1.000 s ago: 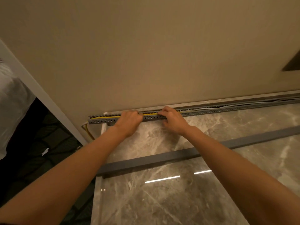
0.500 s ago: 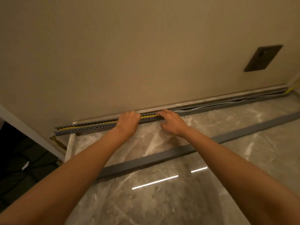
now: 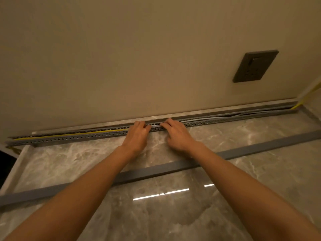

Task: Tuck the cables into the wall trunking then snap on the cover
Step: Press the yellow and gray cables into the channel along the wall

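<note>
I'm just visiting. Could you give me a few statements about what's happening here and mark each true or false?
1. Both hands are at the trunking along the wall. True.
2. The cover is already snapped on. False: it lies loose on the floor, nearer the person.
3. A yellow cable runs in the trunking's left part. True.
4. The left hand holds a screwdriver. False: no tool is visible.
5. The wall socket is left of the hands. False: upper right.

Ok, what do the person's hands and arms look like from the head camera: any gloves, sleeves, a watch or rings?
Both are bare. The left hand and the right hand wear no gloves, and no ring shows on the visible fingers. Both forearms are uncovered up to the frame edge, with no sleeve, watch, strap or marking in view.
</note>
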`<state>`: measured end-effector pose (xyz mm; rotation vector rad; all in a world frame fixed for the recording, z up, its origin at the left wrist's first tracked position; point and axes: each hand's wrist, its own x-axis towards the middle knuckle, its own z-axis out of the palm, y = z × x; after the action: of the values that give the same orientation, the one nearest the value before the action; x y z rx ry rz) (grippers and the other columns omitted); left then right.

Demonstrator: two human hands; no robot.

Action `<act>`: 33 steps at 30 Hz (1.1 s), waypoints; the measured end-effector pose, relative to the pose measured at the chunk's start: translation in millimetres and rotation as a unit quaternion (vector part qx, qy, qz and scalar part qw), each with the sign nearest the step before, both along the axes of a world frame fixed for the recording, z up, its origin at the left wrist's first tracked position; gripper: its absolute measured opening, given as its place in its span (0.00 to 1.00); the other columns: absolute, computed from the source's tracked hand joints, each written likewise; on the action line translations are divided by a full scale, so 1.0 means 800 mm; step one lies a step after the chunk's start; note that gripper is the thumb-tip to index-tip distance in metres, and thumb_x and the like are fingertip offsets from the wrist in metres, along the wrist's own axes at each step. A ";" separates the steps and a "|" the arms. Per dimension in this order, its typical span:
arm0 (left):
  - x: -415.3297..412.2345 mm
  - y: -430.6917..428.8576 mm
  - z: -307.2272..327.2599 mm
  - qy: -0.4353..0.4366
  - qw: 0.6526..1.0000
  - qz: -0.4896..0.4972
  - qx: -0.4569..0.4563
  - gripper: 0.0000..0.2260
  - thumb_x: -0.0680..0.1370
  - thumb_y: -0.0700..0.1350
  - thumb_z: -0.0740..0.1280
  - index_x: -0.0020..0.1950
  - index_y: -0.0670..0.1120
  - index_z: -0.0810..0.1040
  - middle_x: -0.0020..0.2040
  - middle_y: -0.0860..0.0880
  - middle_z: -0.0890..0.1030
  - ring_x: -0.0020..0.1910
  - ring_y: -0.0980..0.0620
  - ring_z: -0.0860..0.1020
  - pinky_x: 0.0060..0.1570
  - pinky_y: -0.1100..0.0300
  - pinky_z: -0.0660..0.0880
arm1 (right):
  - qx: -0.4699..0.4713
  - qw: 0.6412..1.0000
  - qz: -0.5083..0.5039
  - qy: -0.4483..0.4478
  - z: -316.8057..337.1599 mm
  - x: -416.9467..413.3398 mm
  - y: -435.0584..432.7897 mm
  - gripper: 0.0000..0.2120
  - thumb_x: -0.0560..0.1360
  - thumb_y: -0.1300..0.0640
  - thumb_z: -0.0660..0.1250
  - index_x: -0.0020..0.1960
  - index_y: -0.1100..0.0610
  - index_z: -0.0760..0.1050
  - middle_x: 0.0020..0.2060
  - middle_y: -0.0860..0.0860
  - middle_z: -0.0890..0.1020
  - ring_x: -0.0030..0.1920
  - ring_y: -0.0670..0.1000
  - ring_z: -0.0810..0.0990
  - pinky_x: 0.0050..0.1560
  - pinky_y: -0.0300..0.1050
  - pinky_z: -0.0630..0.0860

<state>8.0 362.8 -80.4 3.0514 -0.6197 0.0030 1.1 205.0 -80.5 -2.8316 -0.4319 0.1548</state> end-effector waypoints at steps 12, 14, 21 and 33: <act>-0.005 -0.100 0.039 0.066 0.991 0.097 0.070 0.10 0.78 0.35 0.59 0.58 0.36 0.73 0.60 0.37 0.73 0.58 0.37 0.75 0.55 0.47 0.72 | 0.030 0.998 -0.049 -0.023 0.004 -0.003 -0.139 0.23 0.75 0.68 0.59 0.70 0.63 0.65 0.66 0.59 0.72 0.67 0.58 0.69 0.71 0.49 0.63; -0.009 -0.110 0.034 0.083 0.989 0.118 0.040 0.10 0.78 0.35 0.58 0.58 0.34 0.72 0.62 0.36 0.70 0.58 0.36 0.73 0.56 0.45 0.72 | 0.017 0.997 -0.068 -0.040 -0.003 -0.006 -0.156 0.23 0.74 0.69 0.60 0.69 0.64 0.66 0.65 0.60 0.72 0.66 0.59 0.69 0.70 0.50 0.64; -0.007 -0.123 0.026 0.100 0.984 0.135 0.054 0.12 0.78 0.34 0.60 0.60 0.33 0.71 0.65 0.37 0.65 0.62 0.38 0.69 0.61 0.47 0.70 | -0.020 0.993 -0.112 -0.031 -0.013 -0.012 -0.163 0.26 0.75 0.67 0.59 0.72 0.65 0.59 0.71 0.61 0.65 0.71 0.60 0.62 0.74 0.49 0.57; -0.012 -0.185 0.059 0.098 0.990 0.078 0.064 0.14 0.79 0.41 0.59 0.63 0.38 0.73 0.63 0.38 0.74 0.63 0.39 0.73 0.62 0.48 0.72 | 0.034 0.987 -0.140 0.064 0.024 -0.038 -0.224 0.27 0.77 0.69 0.57 0.75 0.61 0.56 0.74 0.58 0.60 0.74 0.58 0.59 0.74 0.50 0.59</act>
<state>-1.2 214.9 -33.4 3.1598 -0.3813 -0.3426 -29.0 26.0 -61.7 -2.7574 -0.0093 0.2583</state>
